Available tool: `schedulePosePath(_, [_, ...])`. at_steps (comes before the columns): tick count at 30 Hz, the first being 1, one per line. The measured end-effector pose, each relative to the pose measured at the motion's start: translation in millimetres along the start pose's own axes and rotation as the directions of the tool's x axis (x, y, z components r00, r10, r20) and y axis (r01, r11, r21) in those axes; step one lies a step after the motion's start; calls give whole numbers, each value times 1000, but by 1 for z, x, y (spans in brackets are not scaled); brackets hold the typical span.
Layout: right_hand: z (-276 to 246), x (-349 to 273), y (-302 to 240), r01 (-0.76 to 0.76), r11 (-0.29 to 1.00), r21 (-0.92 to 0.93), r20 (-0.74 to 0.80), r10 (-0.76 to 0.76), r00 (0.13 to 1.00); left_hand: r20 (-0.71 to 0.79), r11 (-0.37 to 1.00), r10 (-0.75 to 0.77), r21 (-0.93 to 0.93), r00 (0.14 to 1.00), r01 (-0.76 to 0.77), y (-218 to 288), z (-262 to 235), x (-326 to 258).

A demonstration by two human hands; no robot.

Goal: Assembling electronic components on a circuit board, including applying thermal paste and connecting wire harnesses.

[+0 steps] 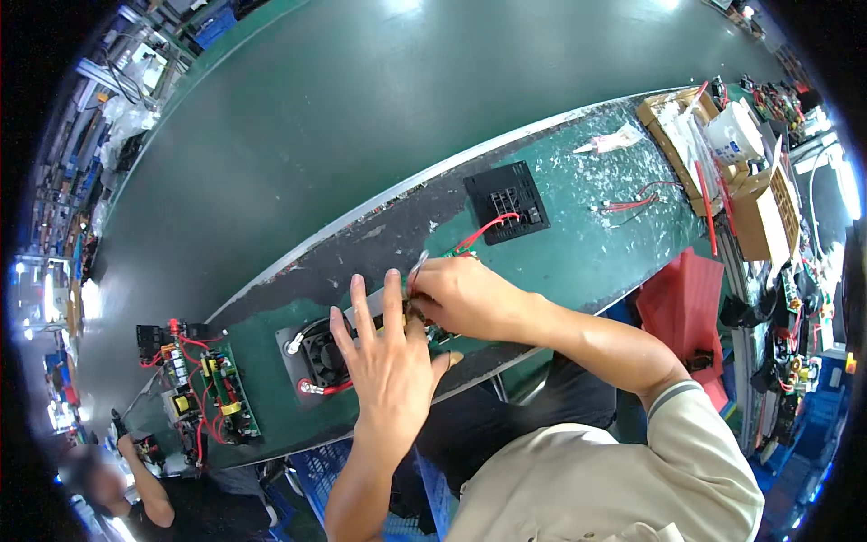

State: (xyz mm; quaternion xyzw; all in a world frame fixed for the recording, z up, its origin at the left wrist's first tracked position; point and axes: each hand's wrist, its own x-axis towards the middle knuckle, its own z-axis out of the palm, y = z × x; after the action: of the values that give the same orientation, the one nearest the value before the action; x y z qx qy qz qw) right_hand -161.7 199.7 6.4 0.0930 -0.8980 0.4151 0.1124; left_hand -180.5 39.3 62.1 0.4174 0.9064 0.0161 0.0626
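My left hand lies palm down with its fingers spread, over the device in front of me. A black cooling fan on a metal end plate shows to the left of that hand, with ring terminals on a red wire and a black wire beside it. My right hand is closed just right of the left fingertips, above the device. Something thin and shiny sticks out at its fingers, too hidden to name. Red wires run from near the right hand to a black plastic panel.
Green circuit boards with red wires lie at the left end of the bench. Toward the right are a glue tube, loose red wires, cardboard boxes, a white tub and a red bag. Another person works at lower left.
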Motion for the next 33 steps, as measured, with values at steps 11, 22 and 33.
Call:
schedulePosePath(11, [-40,6,-31,-185,872,454,-70,242,968,-225,388,-399,-920,889,-58,-13,-3,24])
schedulePosePath(22, [-49,-23,-6,-288,899,330,-158,353,922,-124,489,-186,-872,975,-17,-9,8,29])
schedulePosePath(33, [-104,-23,32,-403,866,295,124,383,915,-287,601,-66,-776,956,-191,10,5,40])
